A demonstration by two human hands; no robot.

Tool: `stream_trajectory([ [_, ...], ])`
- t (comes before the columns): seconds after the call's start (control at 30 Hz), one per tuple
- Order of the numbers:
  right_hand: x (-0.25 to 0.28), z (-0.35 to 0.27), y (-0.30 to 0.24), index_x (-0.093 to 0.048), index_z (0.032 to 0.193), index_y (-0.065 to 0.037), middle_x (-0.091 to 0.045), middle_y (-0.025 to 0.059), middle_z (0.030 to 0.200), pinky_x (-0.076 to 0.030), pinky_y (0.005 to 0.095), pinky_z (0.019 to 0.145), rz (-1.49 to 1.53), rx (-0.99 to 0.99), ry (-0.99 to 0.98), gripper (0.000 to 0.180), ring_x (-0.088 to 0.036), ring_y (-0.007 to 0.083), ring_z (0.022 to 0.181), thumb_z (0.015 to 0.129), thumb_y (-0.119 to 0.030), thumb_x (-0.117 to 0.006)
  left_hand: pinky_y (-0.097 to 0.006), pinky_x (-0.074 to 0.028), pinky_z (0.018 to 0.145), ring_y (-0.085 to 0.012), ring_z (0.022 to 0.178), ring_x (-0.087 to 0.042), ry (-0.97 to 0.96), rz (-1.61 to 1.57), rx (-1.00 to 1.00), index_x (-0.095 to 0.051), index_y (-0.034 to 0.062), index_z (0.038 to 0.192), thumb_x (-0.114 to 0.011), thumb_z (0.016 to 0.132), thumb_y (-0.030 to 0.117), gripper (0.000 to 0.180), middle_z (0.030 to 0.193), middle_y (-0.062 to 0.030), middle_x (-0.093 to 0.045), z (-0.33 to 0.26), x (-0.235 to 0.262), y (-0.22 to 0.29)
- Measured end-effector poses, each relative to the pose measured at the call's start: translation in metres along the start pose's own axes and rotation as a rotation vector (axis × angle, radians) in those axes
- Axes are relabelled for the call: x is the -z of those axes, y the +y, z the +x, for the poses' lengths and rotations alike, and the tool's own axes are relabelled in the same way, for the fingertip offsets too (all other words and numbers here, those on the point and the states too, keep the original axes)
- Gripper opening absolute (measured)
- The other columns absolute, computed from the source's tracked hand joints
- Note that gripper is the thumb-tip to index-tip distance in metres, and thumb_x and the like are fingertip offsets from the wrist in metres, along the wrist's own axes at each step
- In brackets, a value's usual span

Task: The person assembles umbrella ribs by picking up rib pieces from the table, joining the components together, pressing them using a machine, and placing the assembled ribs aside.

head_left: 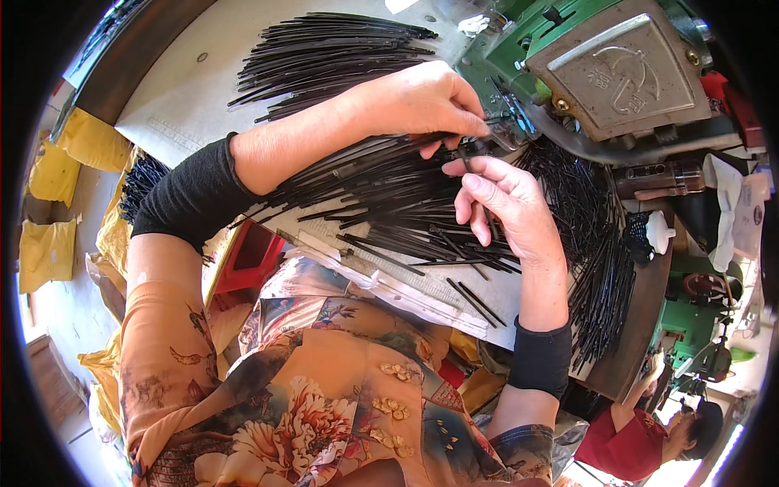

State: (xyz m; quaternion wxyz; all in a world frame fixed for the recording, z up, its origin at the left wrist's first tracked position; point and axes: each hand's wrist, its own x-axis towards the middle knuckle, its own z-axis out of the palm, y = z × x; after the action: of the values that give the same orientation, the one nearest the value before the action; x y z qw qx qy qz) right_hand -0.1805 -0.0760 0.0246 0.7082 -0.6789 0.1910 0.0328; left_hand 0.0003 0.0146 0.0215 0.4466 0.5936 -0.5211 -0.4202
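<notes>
My left hand (438,101) reaches across the table to the working area of a green machine (507,53). Its fingers are pinched together over a thin black strip that I can only partly see. Lower and to the right, my right hand (507,199) has its thumb and forefinger closed on the end of a black strip (466,152), the other fingers curled. Loose black strips (381,183) lie in a pile beneath both hands. A neater bundle of black strips (333,57) rests farther back, beyond my left forearm.
A tangled heap of black strips (600,284) hangs over the table's right side. The machine's metal cover (621,77) juts in at upper right. A dark bottle (661,177) lies beside it. Yellow bags (93,138) are at left; a person in red (621,446) sits at lower right.
</notes>
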Motion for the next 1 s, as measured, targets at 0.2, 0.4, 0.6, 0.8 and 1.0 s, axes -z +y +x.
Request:
stream_trajectory([
  [0.2,0.016,0.005,0.012,-0.057,0.099,0.001,-0.058,0.0042,0.065,-0.038,0.0171,0.041,-0.019,0.028,0.183,0.022,-0.049,0.0065,0.046,0.083,-0.014,-0.061,-0.022,-0.045,0.044,-0.0078,0.050,-0.057,-0.100,0.227,-0.017,-0.062,-0.0042,0.095,-0.065,0.079,0.019,0.028,0.073,-0.0061,-0.063,-0.001,0.000,0.002],
  [0.4,0.026,0.003,0.011,-0.055,0.103,0.000,-0.060,0.0056,0.073,-0.050,0.0216,0.052,0.167,0.058,0.223,0.028,-0.058,0.0106,0.060,0.082,-0.015,-0.063,-0.020,-0.042,0.043,-0.0073,0.051,-0.057,-0.179,0.073,-0.004,-0.064,-0.0016,0.096,-0.066,0.078,0.017,0.027,0.069,-0.0039,-0.064,0.006,0.004,-0.005],
  [0.6,0.031,0.002,0.013,-0.053,0.107,0.000,-0.063,0.0108,0.081,-0.053,0.0259,0.059,0.292,0.070,0.191,0.028,-0.062,0.0156,0.067,0.084,-0.015,-0.059,-0.019,-0.042,0.044,-0.0074,0.051,-0.057,-0.254,0.006,0.085,-0.064,-0.0024,0.094,-0.064,0.080,0.018,0.025,0.065,-0.0043,-0.063,0.004,0.006,-0.001],
  [0.8,0.035,-0.002,0.014,-0.049,0.116,0.000,-0.065,0.0166,0.087,-0.054,0.0256,0.057,0.435,0.094,0.087,0.036,-0.066,0.0174,0.068,0.087,-0.020,-0.055,-0.020,-0.041,0.043,-0.0077,0.048,-0.053,-0.340,-0.121,0.124,-0.063,-0.0068,0.091,-0.063,0.081,0.014,0.023,0.062,-0.0057,-0.061,0.001,0.005,0.002],
  [1.0,0.040,0.000,0.014,-0.054,0.105,0.000,-0.065,0.0178,0.085,-0.055,0.0271,0.058,0.490,0.137,0.149,0.024,-0.066,0.0191,0.063,0.088,-0.017,-0.054,-0.018,-0.040,0.041,-0.0056,0.045,-0.052,-0.258,-0.019,0.120,-0.063,-0.0023,0.092,-0.060,0.085,0.022,0.026,0.062,-0.0048,-0.061,0.002,0.009,0.010],
])
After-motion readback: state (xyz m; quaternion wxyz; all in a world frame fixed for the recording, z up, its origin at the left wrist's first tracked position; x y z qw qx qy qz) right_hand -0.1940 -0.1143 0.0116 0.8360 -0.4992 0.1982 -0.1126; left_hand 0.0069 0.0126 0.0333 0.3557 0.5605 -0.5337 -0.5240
